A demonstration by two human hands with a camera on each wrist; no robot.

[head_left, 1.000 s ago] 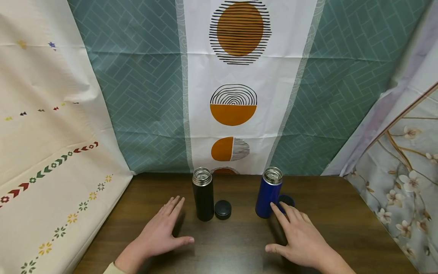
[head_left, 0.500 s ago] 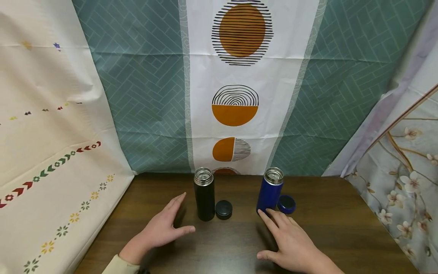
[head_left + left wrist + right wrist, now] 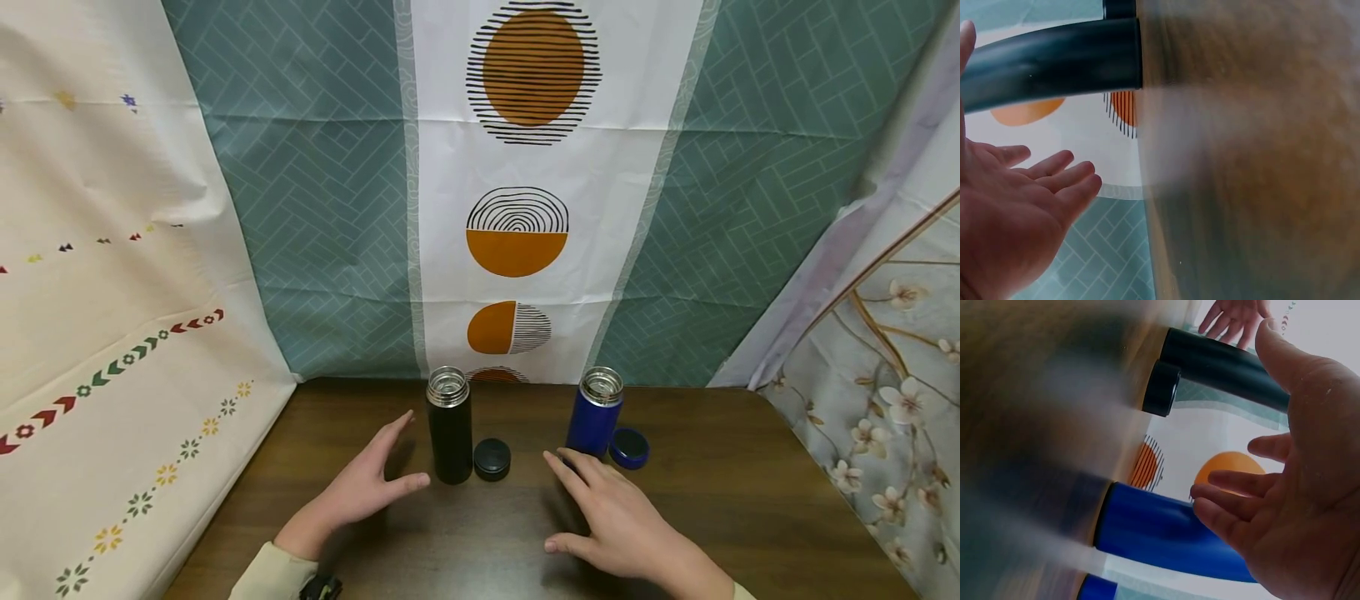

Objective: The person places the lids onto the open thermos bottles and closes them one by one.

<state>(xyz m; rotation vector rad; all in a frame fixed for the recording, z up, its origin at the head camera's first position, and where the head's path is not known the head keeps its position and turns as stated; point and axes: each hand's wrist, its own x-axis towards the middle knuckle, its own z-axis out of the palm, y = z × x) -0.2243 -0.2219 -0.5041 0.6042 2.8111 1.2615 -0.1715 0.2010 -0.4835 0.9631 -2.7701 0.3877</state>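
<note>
A black thermos bottle [image 3: 452,437] stands upright and uncapped on the table, its steel mouth showing. Its black lid [image 3: 492,460] lies just to its right. My left hand [image 3: 367,483] is left of this bottle, fingers extended and thumb spread, holding nothing; the left wrist view shows its bare palm beside the black bottle [image 3: 1054,62]. Farther right stands an uncapped blue thermos bottle [image 3: 595,421], with its blue lid [image 3: 629,448] to the right. My right hand [image 3: 615,517] hovers in front of the blue bottle, overlapping its base, fingers loosely extended around nothing.
The dark wooden table [image 3: 465,550] ends at a green and white patterned cloth [image 3: 337,250] behind the bottles. A cream cloth [image 3: 135,417] hangs at the left, a floral one [image 3: 885,417] at the right. A dark band [image 3: 321,587] sits on my left wrist.
My right hand has moved left, from the blue bottle's right side to in front of it, uncovering the blue lid. My left hand has turned slightly on edge. Bottles and lids stay put.
</note>
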